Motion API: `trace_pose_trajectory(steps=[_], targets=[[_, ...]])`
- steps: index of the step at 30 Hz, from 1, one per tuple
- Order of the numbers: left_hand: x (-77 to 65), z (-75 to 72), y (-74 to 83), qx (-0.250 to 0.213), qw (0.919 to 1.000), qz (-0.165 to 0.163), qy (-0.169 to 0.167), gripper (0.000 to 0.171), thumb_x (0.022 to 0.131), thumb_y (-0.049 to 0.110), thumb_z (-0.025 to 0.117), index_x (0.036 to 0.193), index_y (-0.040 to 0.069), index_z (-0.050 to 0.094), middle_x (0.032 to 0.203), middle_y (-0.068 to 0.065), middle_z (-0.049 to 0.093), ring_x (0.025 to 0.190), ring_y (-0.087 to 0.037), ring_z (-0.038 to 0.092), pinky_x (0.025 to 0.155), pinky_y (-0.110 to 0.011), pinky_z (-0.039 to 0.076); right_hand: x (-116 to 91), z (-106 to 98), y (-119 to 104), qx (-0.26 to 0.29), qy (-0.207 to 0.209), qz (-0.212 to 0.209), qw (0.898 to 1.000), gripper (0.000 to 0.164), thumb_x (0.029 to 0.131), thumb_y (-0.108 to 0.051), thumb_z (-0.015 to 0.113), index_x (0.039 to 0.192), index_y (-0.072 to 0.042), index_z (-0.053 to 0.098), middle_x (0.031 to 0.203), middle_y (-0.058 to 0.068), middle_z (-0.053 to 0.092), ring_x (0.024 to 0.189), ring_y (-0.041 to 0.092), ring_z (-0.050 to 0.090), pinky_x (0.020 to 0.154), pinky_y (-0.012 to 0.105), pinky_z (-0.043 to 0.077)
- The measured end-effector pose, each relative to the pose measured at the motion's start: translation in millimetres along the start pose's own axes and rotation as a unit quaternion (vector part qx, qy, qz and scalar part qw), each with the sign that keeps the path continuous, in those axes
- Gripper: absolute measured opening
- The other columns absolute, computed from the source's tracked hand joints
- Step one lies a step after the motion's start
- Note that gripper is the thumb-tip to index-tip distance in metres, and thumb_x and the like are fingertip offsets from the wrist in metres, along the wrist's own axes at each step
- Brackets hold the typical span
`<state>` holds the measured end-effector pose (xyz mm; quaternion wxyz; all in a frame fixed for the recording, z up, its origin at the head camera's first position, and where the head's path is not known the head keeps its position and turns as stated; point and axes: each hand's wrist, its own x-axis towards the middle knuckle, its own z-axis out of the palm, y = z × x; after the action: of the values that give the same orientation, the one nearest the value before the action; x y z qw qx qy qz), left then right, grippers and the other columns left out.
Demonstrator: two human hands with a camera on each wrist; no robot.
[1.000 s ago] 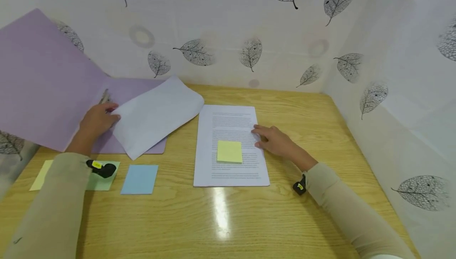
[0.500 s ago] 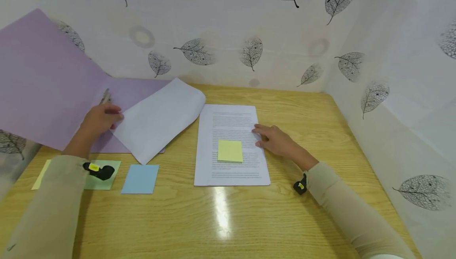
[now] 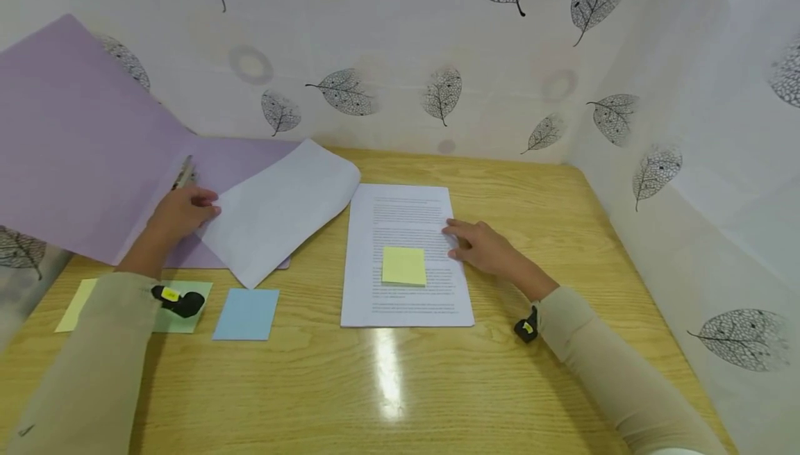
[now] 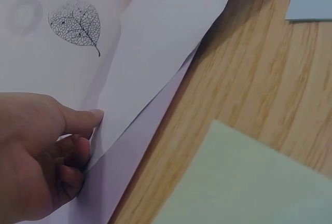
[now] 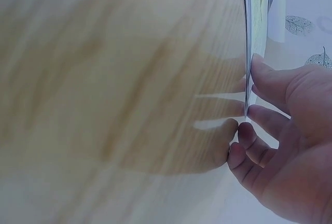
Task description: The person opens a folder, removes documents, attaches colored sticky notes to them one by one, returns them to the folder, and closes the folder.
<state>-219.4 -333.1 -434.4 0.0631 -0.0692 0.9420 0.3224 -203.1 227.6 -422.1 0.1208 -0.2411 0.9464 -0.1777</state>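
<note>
Pinching the white sheet (image 3: 281,208) in left grip (image 3: 181,212), avoid creasing it over the purple folder (image 3: 100,142) beneath, with right grip (image 3: 481,246) spread against printed stack (image 3: 403,231).

Left hand (image 3: 178,212) pinches; right hand (image 3: 482,247), fingers (image 5: 267,121) parted.

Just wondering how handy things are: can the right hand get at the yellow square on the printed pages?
Probably yes: the right hand touches the right edge of the printed pages, and the yellow square lies on top, uncovered, with only flat paper between.
</note>
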Motion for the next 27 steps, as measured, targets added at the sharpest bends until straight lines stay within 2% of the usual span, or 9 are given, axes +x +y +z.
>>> trace_pose_trajectory(steps=[3, 6, 8, 12, 14, 22, 27], targets=[[-0.8, 0.2, 0.5, 0.012, 0.9999, 0.002, 0.002, 0.044, 0.103, 0.022, 0.056, 0.138, -0.005, 0.053, 0.134, -0.032, 0.052, 0.120, -0.049, 0.049, 0.094, -0.061, 0.043, 0.1, -0.1, -0.2, 0.001, -0.001, 0.000, 1.000, 0.055, 0.097, -0.024, 0.068, 0.147, -0.009, 0.052, 0.160, 0.013, 0.037, 0.093, 0.025, 0.050, 0.090, 0.042, 0.040], [-1.4, 0.2, 2.6, 0.022, 0.9997, -0.007, 0.007, 0.045, 0.103, 0.022, 0.057, 0.140, -0.002, 0.051, 0.144, -0.032, 0.046, 0.130, -0.054, 0.041, 0.099, -0.068, 0.036, -0.2, -0.2, -0.8, 0.002, -0.002, 0.000, 1.000, 0.055, 0.097, -0.023, 0.069, 0.147, -0.009, 0.052, 0.160, 0.013, 0.037, 0.081, 0.023, 0.045, 0.089, 0.041, 0.040], [-1.8, 0.4, 4.6, 0.024, 0.9996, -0.013, 0.012, 0.047, 0.103, 0.022, 0.057, 0.143, 0.000, 0.049, 0.147, -0.032, 0.044, 0.133, -0.055, 0.036, 0.100, -0.070, 0.032, -0.6, -0.3, -1.6, 0.001, -0.002, 0.002, 1.000, 0.055, 0.097, -0.023, 0.069, 0.147, -0.009, 0.052, 0.160, 0.012, 0.037, 0.088, 0.025, 0.049, 0.090, 0.041, 0.039], [-2.3, 1.7, 6.7, 0.017, 0.9994, -0.022, 0.018, 0.050, 0.102, 0.019, 0.058, 0.147, 0.001, 0.045, 0.145, -0.030, 0.046, 0.131, -0.053, 0.039, 0.099, -0.070, 0.032, -1.5, -0.5, -2.3, -0.004, -0.002, 0.005, 1.000, 0.055, 0.098, -0.025, 0.068, 0.148, -0.011, 0.051, 0.161, 0.011, 0.036, 0.115, 0.032, 0.053, 0.092, 0.043, 0.041], [-1.5, 2.9, 6.7, 0.016, 0.9994, -0.025, 0.020, 0.049, 0.102, 0.018, 0.058, 0.147, 0.001, 0.045, 0.143, -0.030, 0.047, 0.130, -0.052, 0.042, 0.099, -0.069, 0.033, -2.4, -1.1, -2.9, -0.005, -0.003, 0.009, 1.000, 0.055, 0.098, -0.025, 0.067, 0.149, -0.011, 0.051, 0.161, 0.010, 0.036, 0.122, 0.034, 0.051, 0.092, 0.044, 0.042], [2.1, 3.7, 7.0, 0.019, 0.9996, -0.020, 0.002, 0.046, 0.103, 0.017, 0.055, 0.143, -0.004, 0.049, 0.141, -0.034, 0.048, 0.128, -0.052, 0.045, 0.103, -0.067, 0.037, -2.8, -1.9, -4.1, -0.004, -0.002, 0.011, 1.000, 0.055, 0.098, -0.025, 0.067, 0.149, -0.011, 0.050, 0.161, 0.010, 0.037, 0.120, 0.033, 0.051, 0.089, 0.042, 0.042], [1.4, 4.6, 7.2, 0.012, 0.9996, -0.023, 0.009, 0.043, 0.103, 0.016, 0.055, 0.140, -0.005, 0.051, 0.139, -0.033, 0.049, 0.124, -0.050, 0.047, 0.101, -0.066, 0.040, -2.3, -1.1, -3.7, -0.004, -0.004, 0.014, 1.000, 0.054, 0.099, -0.026, 0.066, 0.149, -0.012, 0.051, 0.162, 0.009, 0.036, 0.123, 0.034, 0.051, 0.092, 0.043, 0.043]])
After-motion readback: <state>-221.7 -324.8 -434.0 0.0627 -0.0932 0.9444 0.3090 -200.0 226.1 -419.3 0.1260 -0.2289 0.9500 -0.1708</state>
